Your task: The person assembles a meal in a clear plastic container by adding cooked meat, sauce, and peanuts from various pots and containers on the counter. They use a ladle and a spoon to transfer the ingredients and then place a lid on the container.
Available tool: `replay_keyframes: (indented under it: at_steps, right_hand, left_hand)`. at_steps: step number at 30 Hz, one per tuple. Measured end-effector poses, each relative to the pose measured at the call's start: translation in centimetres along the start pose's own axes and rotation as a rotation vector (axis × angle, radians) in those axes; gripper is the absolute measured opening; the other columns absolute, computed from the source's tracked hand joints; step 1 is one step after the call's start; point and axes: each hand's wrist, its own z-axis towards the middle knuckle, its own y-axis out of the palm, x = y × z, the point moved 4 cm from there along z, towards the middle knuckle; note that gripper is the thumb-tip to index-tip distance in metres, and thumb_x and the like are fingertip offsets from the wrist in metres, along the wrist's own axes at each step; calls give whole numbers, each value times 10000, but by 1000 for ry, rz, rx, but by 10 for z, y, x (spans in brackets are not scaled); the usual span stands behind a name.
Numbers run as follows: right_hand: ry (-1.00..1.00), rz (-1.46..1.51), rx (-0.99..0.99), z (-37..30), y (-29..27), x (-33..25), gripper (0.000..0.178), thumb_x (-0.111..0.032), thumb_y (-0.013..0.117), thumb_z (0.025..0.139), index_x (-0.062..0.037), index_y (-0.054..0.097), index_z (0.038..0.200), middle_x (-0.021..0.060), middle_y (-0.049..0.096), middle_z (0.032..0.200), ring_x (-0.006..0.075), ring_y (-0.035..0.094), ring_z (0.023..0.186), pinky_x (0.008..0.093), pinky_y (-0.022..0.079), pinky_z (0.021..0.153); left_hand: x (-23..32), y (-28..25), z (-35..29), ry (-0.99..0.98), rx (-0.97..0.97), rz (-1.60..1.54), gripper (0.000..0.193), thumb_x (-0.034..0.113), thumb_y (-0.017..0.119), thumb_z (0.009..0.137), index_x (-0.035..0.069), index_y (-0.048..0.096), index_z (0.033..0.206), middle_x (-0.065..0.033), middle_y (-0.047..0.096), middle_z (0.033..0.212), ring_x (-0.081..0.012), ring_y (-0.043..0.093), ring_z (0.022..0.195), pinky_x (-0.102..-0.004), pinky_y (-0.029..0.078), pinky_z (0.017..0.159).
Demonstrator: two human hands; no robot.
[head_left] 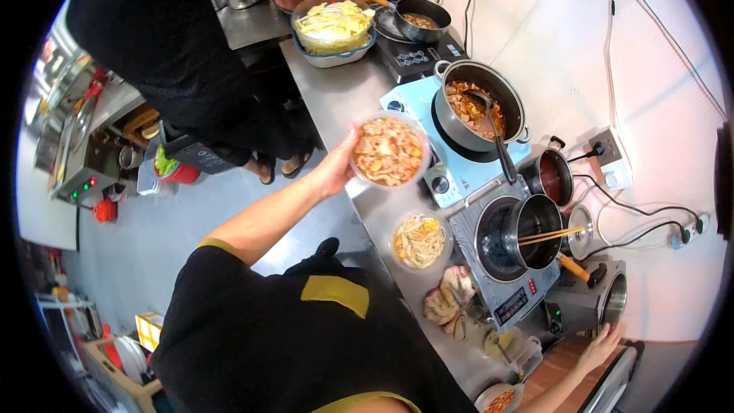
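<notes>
landmark: pale-blue hob [462, 173], on steel counter [336, 103].

1. clear round plastic bowl [425, 157], w/ cut meat pcs [388, 150] in sauce. loc: held up just l. of hob, mouth upward. grip: l. hand [338, 162] part-closed on bowl's l. side, thumb by rim, other fingers mostly hidden; bowl sits r. of palm, meat pcs clear of visible fingers.

2. steel-lined pot [585, 304], open top. loc: lower r. of hob, well apart. r. hand [600, 348] has fingertips at its near rim, fingers loosely bent, palm apart; can't tell if gripping or only resting.

3. two-handled stockpot [456, 128], on hob, w/ reddish stew & ladle [501, 149] leaning in.

4. bowl of pale noodle-like strands [419, 242]. loc: below hob, nr.

5. grey induction cooker [489, 291], lower r. of hob, bearing black saucepan [525, 218]; pair of chopsticks [550, 235] across.

6. tub of cut napa cabbage [333, 21], upper l. of hob.

7. co-worker [168, 38] in dark clothes, far upper l. of hob.
</notes>
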Motion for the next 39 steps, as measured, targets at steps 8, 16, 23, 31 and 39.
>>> replay_keyframes:
  at_steps: [8,16,23,31,39]
  right_hand:
    - [39,430,-68,-18,-42,-228,257,-123,464,962,10,602,1133,122,591,1027,222,563,938,314,442,846]
    - [-161,811,-177,-23,-59,-443,215,-69,520,888,12,637,1050,142,605,948,261,572,889,329,450,814]
    - [-351,984,-384,-87,-60,-575,117,-49,539,886,32,604,941,108,582,790,190,563,715,281,452,676]
    - [-48,1309,-715,-223,-7,-646,252,-149,461,970,-43,437,742,30,472,596,116,515,466,246,390,419]
    - [-348,1119,-940,-352,-16,-772,187,-148,552,899,10,567,800,54,581,562,133,576,482,271,467,485]
  left_hand:
    - [-17,-113,76,-9,36,419,710,632,322,921,10,551,1175,-117,626,1046,-185,622,922,-331,548,693]
    - [-20,-119,114,-38,-16,586,622,535,329,960,-11,612,1048,-166,647,849,-216,648,573,-295,527,447]
    - [-16,-133,70,44,-167,523,489,465,387,944,43,511,1157,-115,634,823,-131,569,468,-271,500,435]
    - [27,-415,-118,-41,332,496,132,192,705,796,65,675,772,-28,628,648,-119,595,479,-269,498,423]
    - [226,-684,-234,450,1190,248,364,335,736,797,90,522,632,-28,539,578,-125,524,446,-272,418,381]
